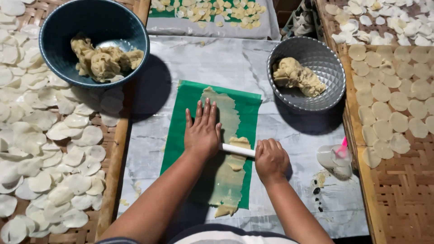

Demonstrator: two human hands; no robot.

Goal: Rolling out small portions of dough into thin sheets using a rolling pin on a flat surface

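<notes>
A green sheet (181,131) lies on the grey marble-patterned surface, with a long strip of thin flattened dough (228,115) on it. A white rolling pin (237,150) lies across the strip. My left hand (202,131) rests flat, fingers stretched out, on the pin's left part and the sheet. My right hand (270,159) is closed around the pin's right end. A small lump of thicker dough (239,143) sits just beyond the pin.
A dark blue bowl (58,27) with dough lumps stands at the back left, a silver bowl (325,58) with dough at the right. Woven trays (407,190) with several thin dough discs flank both sides. A clear plastic cup (332,158) lies near the right tray.
</notes>
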